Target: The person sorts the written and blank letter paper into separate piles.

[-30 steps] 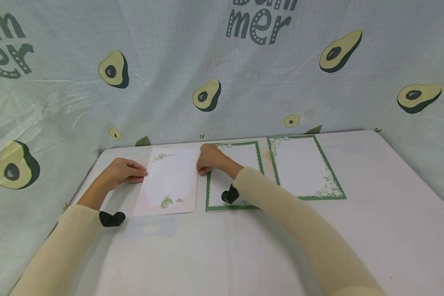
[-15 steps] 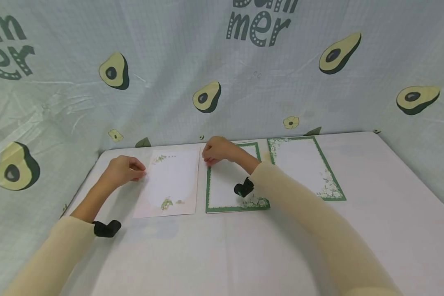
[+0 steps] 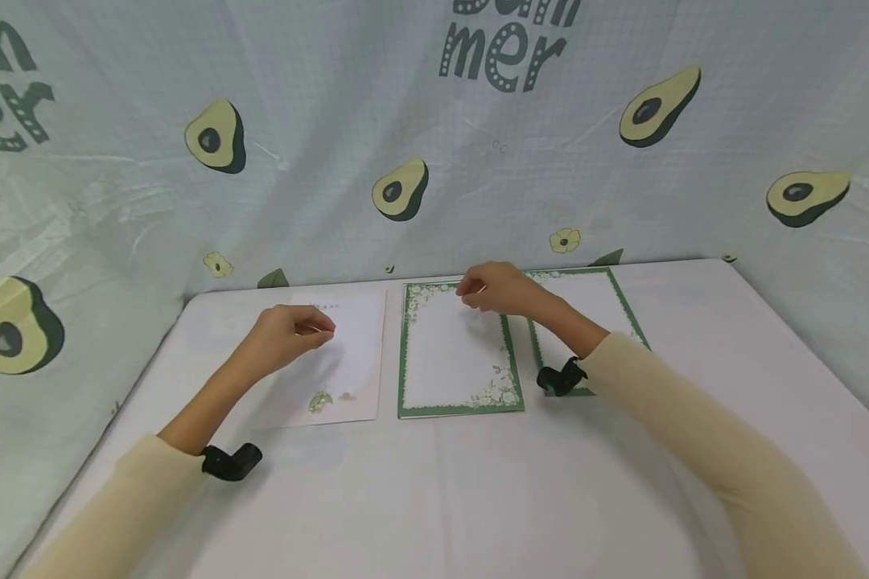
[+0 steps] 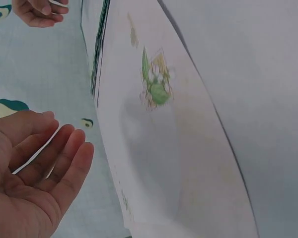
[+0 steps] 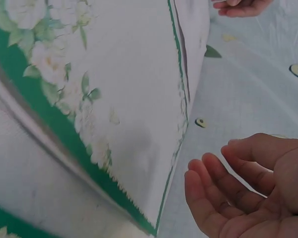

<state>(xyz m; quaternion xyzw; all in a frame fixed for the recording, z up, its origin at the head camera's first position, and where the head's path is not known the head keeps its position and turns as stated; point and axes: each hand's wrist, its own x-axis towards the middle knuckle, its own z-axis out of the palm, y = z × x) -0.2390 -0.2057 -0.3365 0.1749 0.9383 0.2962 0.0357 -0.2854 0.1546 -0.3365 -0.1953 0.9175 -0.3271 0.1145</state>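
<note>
Three decorated paper sheets lie in a row on the white table. My left hand (image 3: 290, 334) hovers over the pink-edged sheet (image 3: 362, 362) on the left, its fingers loosely bent and holding nothing. In the left wrist view a small green plant print (image 4: 158, 89) shows on that sheet, beside the hand (image 4: 42, 173). Above the upper right part of the middle, green-bordered sheet (image 3: 449, 354) is my right hand (image 3: 503, 289). Its relaxed fingers (image 5: 216, 168) and thumb hold nothing in the right wrist view. My right forearm partly covers the second green-bordered sheet (image 3: 586, 301).
A pale curtain (image 3: 319, 96) printed with avocados and lettering hangs behind and beside the table (image 3: 376, 498). More sheet edges (image 4: 100, 49) show under the green-bordered one in the left wrist view. Black straps (image 3: 235, 462) sit at both wrists.
Both hands have left the edges of the pink-edged sheet and moved right. The left is now over that sheet, the right over the middle one. The sheets lie where they were.
</note>
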